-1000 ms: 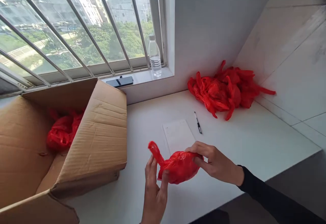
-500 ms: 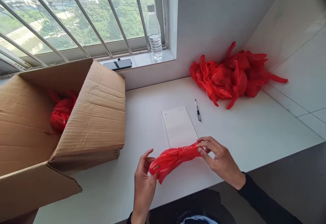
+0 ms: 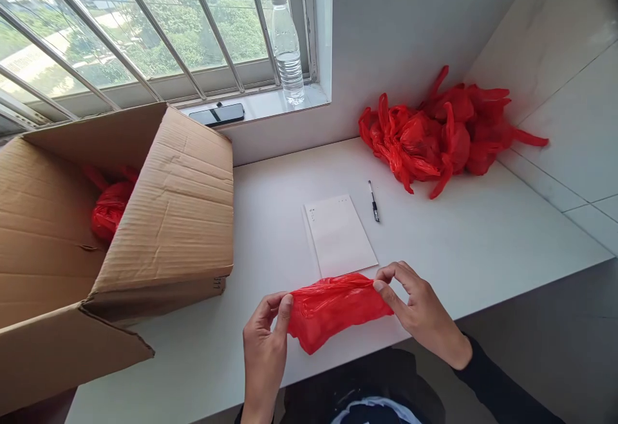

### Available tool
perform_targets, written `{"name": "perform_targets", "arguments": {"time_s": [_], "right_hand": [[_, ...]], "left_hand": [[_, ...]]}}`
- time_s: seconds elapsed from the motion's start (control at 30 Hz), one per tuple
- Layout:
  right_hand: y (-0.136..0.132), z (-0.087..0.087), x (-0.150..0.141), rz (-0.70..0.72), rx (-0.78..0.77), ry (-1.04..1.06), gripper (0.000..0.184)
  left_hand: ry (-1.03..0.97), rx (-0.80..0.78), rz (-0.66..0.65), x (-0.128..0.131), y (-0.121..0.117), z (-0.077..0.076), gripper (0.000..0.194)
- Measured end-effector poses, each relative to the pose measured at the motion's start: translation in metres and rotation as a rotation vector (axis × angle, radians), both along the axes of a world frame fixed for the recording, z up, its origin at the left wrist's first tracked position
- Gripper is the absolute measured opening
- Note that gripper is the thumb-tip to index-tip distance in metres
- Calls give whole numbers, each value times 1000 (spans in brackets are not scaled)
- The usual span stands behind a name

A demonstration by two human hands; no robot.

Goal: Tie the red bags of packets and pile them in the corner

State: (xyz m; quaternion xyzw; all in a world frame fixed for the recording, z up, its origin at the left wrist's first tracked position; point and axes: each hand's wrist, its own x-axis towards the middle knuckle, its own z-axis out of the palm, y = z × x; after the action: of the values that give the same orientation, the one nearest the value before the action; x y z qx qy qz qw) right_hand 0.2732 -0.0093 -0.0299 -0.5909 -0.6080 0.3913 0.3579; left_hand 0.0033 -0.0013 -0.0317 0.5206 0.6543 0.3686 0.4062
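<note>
A thin red plastic bag (image 3: 338, 311) is stretched sideways between my hands, above the near edge of the white table. My left hand (image 3: 267, 334) pinches its left end between thumb and fingers. At the other end, my right hand (image 3: 412, 302) grips the upper right corner with thumb and fingertips. The bag's lower part hangs loose and creased. Just beyond it lies a white notepad (image 3: 340, 234) with a few small marks along its top, and a black-and-clear pen (image 3: 374, 202) rests to the right of the pad.
An open cardboard box (image 3: 168, 218) stands on the left, with a red bundle (image 3: 110, 208) inside. Several knotted red bags (image 3: 434, 138) are heaped against the wall at the back right. A water bottle (image 3: 288, 51) and a phone (image 3: 217, 114) are on the windowsill.
My left hand has closed on the bag's left end, where its fingers were apart before. The bag has gone from a bunched roll to a wider, stretched sheet.
</note>
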Motion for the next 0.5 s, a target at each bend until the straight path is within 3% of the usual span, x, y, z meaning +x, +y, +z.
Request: {"name": "perform_targets", "arguments": {"time_s": [0.1, 0.2, 0.27, 0.33, 0.4, 0.5], "right_hand": [[-5, 3, -3, 1, -130, 92, 24], [-6, 9, -13, 73, -105, 99, 21], [-7, 15, -18, 106, -59, 94, 25], [-10, 18, -17, 123, -64, 122, 26], [-15, 19, -12, 99, -112, 178, 15], [-24, 15, -1, -36, -164, 308, 13]], "left_hand": [[40, 48, -40, 3, -3, 6, 34], [136, 143, -282, 15, -5, 15, 41], [185, 200, -397, 19, -6, 18, 36], [207, 262, -423, 18, -7, 18, 26], [185, 284, -375, 13, -9, 17, 17], [62, 160, -89, 0, -12, 18, 12]]}}
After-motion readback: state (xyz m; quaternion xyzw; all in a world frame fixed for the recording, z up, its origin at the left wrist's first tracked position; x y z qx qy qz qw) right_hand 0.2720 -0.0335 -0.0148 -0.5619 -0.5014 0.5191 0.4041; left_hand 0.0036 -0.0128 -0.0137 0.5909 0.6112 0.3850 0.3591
